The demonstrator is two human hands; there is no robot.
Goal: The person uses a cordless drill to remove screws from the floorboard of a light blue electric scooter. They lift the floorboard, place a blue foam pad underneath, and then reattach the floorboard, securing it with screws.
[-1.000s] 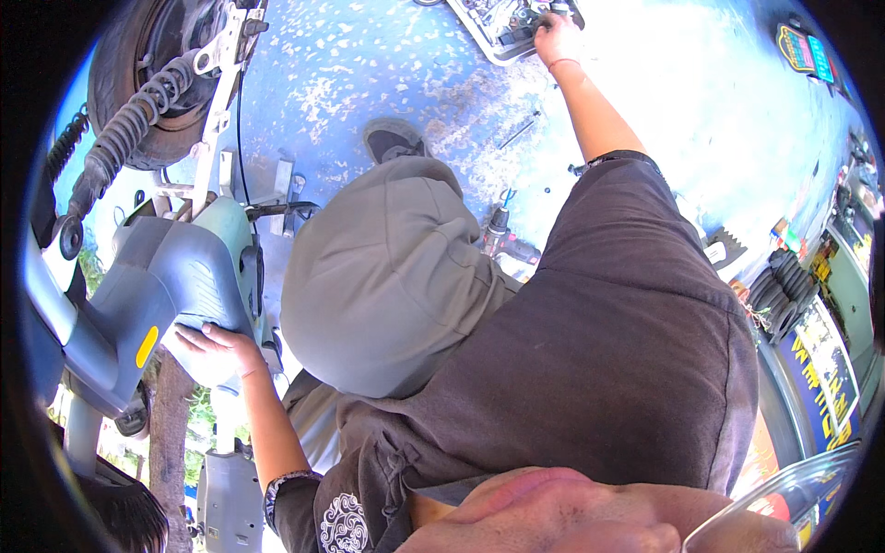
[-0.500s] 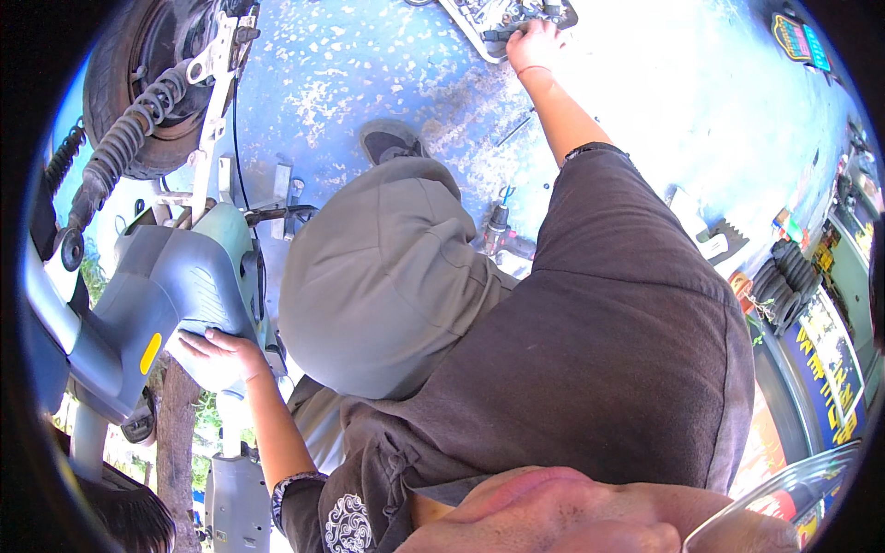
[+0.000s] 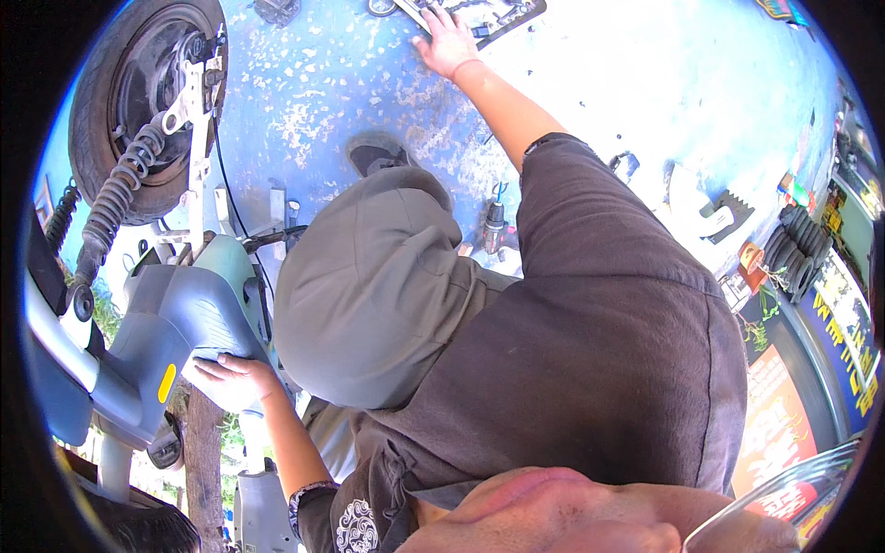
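Note:
My left hand point(image 3: 238, 382) lies against the pale underside of a grey-blue scooter body panel point(image 3: 198, 309), its visible fingers stretched out along the surface. My right arm reaches far forward. At its end, my right hand point(image 3: 449, 44) is over the left rim of a tray point(image 3: 528, 13) of small metal parts, fingers spread. The tray is cut off by the top of the picture, and I see nothing held in that hand. Beyond the panel are a coil-spring shock absorber point(image 3: 124, 184) and a wheel with a black tyre point(image 3: 97, 120).
A power drill point(image 3: 495, 226) stands on the worn blue floor point(image 3: 304, 83) beside my knee. A dark toothed piece point(image 3: 733, 214) lies to the right, near a potted plant point(image 3: 752, 258) and stacked black tyres point(image 3: 797, 253). A thin black cable point(image 3: 226, 175) hangs by the wheel.
My right hand has moved left, from the parts at the tray's near corner to its left rim. My left hand stays on the panel. The whole view has shifted slightly.

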